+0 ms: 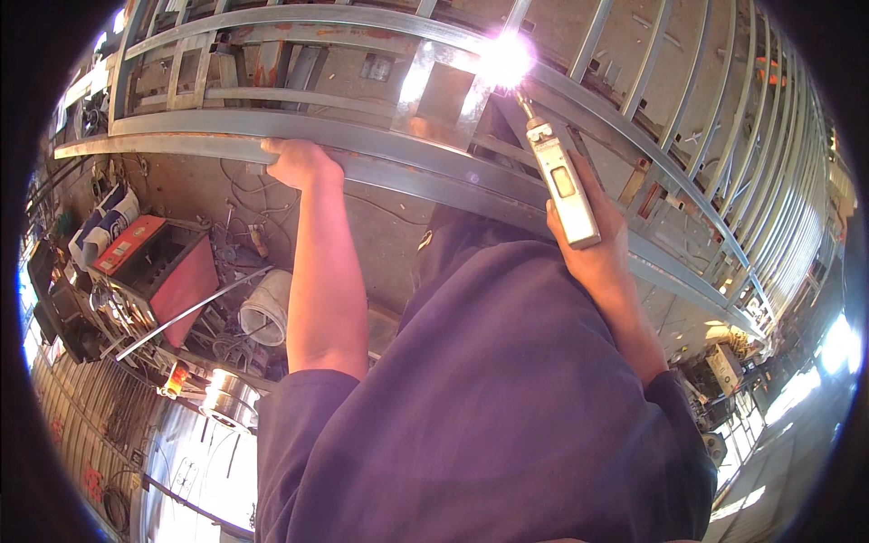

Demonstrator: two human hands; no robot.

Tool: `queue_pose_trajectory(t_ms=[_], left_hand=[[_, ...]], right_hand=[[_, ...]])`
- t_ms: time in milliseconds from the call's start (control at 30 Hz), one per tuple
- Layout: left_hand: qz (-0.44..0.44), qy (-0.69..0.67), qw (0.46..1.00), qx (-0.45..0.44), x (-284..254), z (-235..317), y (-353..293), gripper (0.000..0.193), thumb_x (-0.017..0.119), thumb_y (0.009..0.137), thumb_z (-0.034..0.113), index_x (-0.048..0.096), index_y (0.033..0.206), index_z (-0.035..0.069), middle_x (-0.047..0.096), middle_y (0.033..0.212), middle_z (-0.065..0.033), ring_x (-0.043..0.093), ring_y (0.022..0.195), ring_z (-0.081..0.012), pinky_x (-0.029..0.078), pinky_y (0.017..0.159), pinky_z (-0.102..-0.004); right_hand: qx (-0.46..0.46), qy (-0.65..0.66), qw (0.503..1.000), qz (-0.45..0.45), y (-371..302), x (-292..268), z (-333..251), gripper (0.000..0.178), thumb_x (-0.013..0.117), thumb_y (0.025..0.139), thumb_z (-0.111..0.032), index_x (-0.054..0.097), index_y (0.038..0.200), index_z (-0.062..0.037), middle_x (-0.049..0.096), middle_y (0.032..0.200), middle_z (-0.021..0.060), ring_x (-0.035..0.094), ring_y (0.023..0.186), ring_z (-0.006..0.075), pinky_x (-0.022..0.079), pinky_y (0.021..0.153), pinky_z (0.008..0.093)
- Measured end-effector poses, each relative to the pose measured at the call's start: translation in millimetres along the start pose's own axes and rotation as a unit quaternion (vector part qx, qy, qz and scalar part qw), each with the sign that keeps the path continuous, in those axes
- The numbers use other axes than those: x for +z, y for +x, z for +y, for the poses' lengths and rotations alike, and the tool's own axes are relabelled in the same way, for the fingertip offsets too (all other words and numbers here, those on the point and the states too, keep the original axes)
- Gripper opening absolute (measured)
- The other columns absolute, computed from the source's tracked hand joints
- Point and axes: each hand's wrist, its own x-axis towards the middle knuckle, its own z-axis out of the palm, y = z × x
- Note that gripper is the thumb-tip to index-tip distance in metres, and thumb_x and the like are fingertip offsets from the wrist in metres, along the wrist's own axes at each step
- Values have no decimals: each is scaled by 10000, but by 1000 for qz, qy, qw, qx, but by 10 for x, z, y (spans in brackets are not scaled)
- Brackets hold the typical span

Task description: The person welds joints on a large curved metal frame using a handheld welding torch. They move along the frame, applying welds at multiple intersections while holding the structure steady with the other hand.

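Dark clothing (489,389) lies nearest. Well apart from the other, the left hand (310,168), partly curled, touches the near metal bar (407,177); whether it grips cannot be told. The right hand (599,233) wraps a pale handheld tool (550,165), any markings too small to read, its tip beside bright glare (505,61) on the metal frame (362,16) beyond both hands.

Smooth metallic torch (558,172), glossy rust-flecked metal frame (362,136), matt cloth garment (480,389).
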Motion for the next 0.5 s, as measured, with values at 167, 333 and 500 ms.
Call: queue_pose_trajectory(t_ms=[167,333,500], left_hand=[[9,22,1000,4,-11,-1,52,718,392,1124,522,348,1515,-79,586,1422,-273,695,1159,-407,666,840,-467],[8,26,999,27,-2,-39,90,714,391,1125,521,377,1495,-90,600,1409,-274,712,1102,-387,660,760,-455],[9,61,998,13,-10,-38,155,731,405,1117,544,422,1482,-90,684,1283,-258,736,1008,-369,636,704,-460]], right_hand=[[12,-5,999,-37,-407,-170,-42,768,811,897,-138,482,1591,-148,738,1265,209,747,1127,384,601,925,421],[58,9,998,-6,-330,-322,89,690,796,911,-137,519,1543,-129,733,1260,213,744,1122,396,604,899,412],[119,71,988,-71,-256,-400,52,677,788,931,-159,511,1549,-128,736,1246,210,742,1158,352,576,954,394]])
